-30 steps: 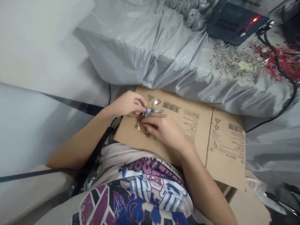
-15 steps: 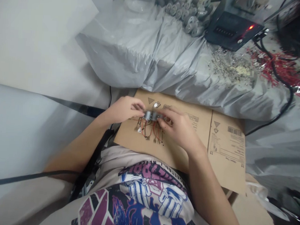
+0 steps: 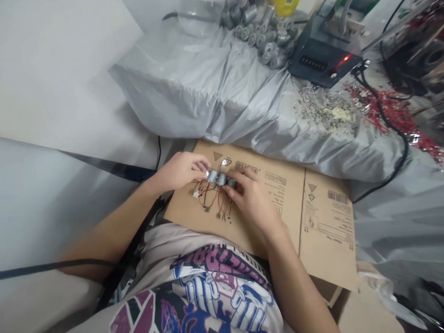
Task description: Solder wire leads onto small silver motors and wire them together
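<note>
A short row of small silver motors with red and black wires hanging toward me lies on a flat cardboard sheet over my lap. My left hand pinches the left end of the row with closed fingers. At the right end, my right hand grips the row with curled fingers.
A table under grey plastic sheeting stands beyond the cardboard. On it are a heap of loose motors, a dark box with a red light, a pile of small metal bits, red wire scraps and a black cable.
My right hand slid from below the motors to their right end, baring the hanging wires. The view tilted up, showing more of the table's far side.
</note>
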A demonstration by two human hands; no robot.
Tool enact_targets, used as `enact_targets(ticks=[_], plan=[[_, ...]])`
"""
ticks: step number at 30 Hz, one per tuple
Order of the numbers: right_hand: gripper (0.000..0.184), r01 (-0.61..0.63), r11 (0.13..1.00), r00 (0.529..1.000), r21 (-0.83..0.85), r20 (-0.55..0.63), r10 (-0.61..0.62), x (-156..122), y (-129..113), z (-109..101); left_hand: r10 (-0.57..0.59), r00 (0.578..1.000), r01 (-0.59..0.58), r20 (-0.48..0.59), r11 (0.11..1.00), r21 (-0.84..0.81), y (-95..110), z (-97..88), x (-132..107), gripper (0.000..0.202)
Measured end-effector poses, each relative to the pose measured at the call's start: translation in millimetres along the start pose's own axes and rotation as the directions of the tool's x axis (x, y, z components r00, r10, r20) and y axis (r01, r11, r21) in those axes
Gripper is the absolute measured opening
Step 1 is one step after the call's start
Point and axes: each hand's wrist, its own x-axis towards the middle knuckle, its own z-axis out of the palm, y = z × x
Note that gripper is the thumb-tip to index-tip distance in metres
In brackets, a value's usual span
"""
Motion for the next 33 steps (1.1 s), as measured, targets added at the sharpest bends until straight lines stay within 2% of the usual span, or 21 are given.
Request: enact_targets(ticks=[9,17,23,27,30,33], plan=[[0.034,-0.037,0.998,0.999,0.05,-0.009,0.038,-1.4,4.9,2.4,0.02,0.999,-0.013,-0.04,0.988,0.156,4.0,-0.4,1.3,0.03],[0.025,-0.089,0.994,0.994,0.066,-0.052,0.092,-5.9,4.0,3.8,0.002,1.0,0.001,-0.027,0.992,0.124,3.6,-1.0,-2.8,0.03],[0.027,-0.117,0.991,0.987,0.072,-0.099,0.124,-11.5,4.6,9.5,0.015,0.999,-0.013,-0.031,0.996,0.084,0.2,-0.3,-6.3,0.03],[0.029,-0.122,0.991,0.989,0.056,-0.077,0.126,-12.1,2.9,11.7,0.016,0.999,-0.015,-0.028,0.998,0.059,-2.9,-0.8,-7.3,0.03],[0.047,-0.148,0.989,0.985,0.02,-0.083,0.149,-22.7,6.2,0.4,-0.006,0.999,0.007,-0.039,1.0,0.025,-4.2,-13.2,-11.7,0.031],[0.059,-0.224,0.972,0.965,-0.064,-0.154,0.213,-52.8,23.3,-28.2,-0.052,0.988,0.051,-0.143,0.999,-0.014,-9.4,-34.7,-22.4,0.034]])
